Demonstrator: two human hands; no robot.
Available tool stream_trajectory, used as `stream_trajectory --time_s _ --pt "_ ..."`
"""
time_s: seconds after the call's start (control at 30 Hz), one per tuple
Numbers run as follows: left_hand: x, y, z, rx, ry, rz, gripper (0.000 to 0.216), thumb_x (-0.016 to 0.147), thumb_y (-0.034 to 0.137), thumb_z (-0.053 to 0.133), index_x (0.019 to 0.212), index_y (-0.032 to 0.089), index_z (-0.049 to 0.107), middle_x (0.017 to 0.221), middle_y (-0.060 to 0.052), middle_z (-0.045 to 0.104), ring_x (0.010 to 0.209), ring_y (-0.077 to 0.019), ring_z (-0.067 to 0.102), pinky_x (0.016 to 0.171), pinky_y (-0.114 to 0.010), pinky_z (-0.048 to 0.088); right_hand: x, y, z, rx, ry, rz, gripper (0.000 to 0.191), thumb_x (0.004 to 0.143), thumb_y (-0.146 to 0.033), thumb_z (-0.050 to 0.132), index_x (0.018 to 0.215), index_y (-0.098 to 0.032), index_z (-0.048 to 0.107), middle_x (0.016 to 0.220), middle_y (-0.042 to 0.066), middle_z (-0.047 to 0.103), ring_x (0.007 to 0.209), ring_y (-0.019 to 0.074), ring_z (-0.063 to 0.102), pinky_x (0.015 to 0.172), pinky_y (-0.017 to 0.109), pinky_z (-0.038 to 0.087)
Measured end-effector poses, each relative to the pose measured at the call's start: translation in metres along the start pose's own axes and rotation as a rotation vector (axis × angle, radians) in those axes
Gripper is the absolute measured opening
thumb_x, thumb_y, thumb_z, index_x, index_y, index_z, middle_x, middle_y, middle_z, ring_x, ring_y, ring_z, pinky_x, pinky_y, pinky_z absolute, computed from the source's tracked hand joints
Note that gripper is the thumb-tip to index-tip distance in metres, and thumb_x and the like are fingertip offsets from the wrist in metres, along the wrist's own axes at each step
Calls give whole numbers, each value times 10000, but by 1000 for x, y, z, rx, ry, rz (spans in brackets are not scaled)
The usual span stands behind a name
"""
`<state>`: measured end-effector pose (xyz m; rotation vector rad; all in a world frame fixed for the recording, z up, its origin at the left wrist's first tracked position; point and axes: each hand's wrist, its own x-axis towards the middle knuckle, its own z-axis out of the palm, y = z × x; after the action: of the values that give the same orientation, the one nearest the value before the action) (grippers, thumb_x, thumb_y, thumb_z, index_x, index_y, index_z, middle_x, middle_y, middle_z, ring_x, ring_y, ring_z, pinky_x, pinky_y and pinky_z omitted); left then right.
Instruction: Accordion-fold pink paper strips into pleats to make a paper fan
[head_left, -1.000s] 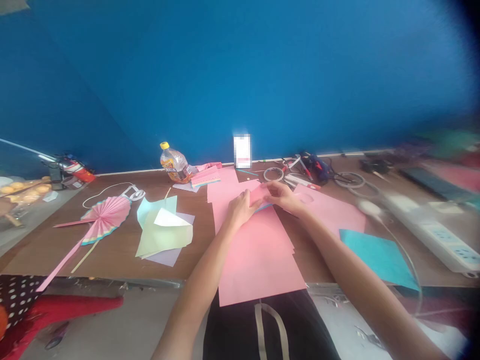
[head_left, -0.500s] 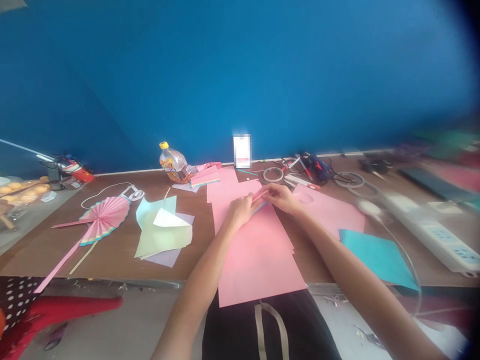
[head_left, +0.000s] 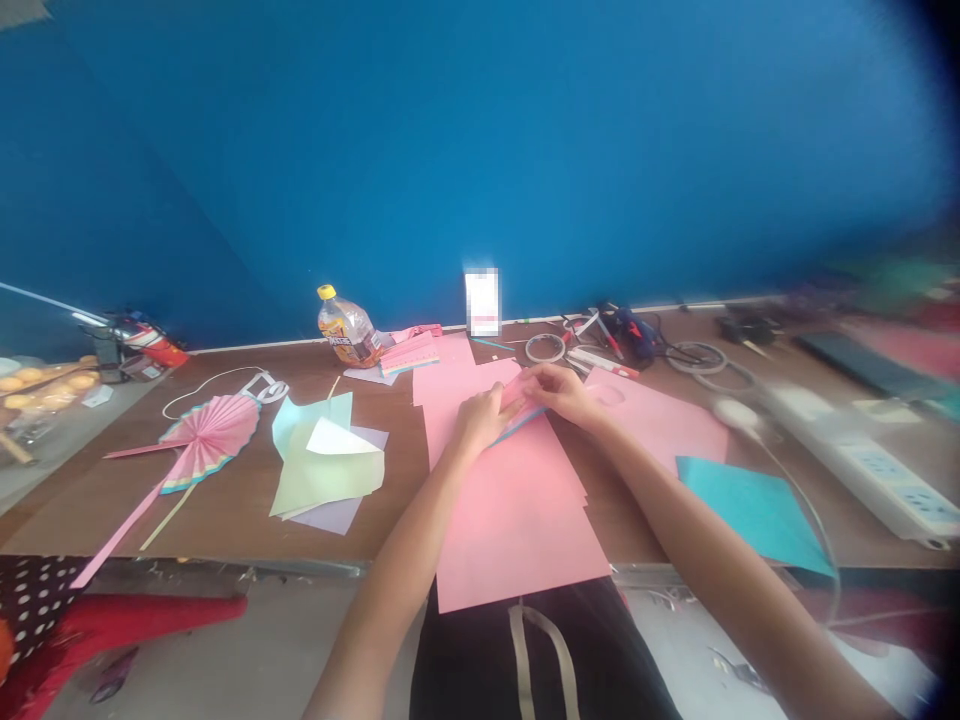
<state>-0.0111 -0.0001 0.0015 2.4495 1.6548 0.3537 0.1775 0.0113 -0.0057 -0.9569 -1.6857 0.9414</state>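
Between my two hands is a folded pink paper strip [head_left: 517, 412] with a blue edge, held over a stack of pink paper [head_left: 510, 520] at the table's middle. My left hand [head_left: 481, 415] pinches its left part, fingers closed. At its right part my right hand [head_left: 559, 392] has thumb and fingers closed on the paper. The fingers hide much of the folds. Behind my hands lies another pleated pink paper piece [head_left: 410, 354] with a coloured edge. A finished-looking pink pleated fan [head_left: 214, 435] with a blue border lies at the left.
Left of the stack are green and blue paper sheets [head_left: 326, 470]. A yellow-capped bottle [head_left: 349, 330] stands behind them. To the right lie a tape roll [head_left: 545, 348], a teal sheet [head_left: 754, 510] and a white power strip [head_left: 885, 480] with a cord. A blue wall [head_left: 480, 150] rises behind.
The paper between my hands has turned or opened slightly, so more of its blue edge shows. Both hands stay in nearly the same place.
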Motion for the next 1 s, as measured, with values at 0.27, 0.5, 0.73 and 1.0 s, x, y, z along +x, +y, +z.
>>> stream_trajectory --time_s 0.27,0.5,0.73,1.0 --pt "0 2 -4 31 -16 -25 591 854 693 285 1058 194 529 898 -109 686 838 -265 660 672 -301 423 -3 -3 -2 -51 -20 -6 517 740 -343 671 1225 -217 544 788 11 623 729 182 591 650 308 488" --pt "-1 3 -3 16 -7 -3 555 879 656 275 1047 188 522 908 -102 685 856 -258 659 671 -292 420 -3 -5 -3 -92 -25 0 542 765 -344 638 1276 -225 499 758 2 624 676 169 576 626 300 474" --pt "-2 5 -7 -56 -35 -17 509 957 504 129 1052 191 519 917 -100 687 871 -244 656 717 -304 427 -4 -11 -2 40 -48 33 546 769 -378 646 1265 -229 474 751 0 623 646 152 559 590 274 441" --pt "1 2 -4 -56 -28 -59 460 970 432 145 1052 189 526 928 -107 686 842 -241 655 715 -315 427 -3 -11 -2 -4 36 0 439 777 -324 633 1183 -214 508 615 -55 526 529 106 432 519 241 335"
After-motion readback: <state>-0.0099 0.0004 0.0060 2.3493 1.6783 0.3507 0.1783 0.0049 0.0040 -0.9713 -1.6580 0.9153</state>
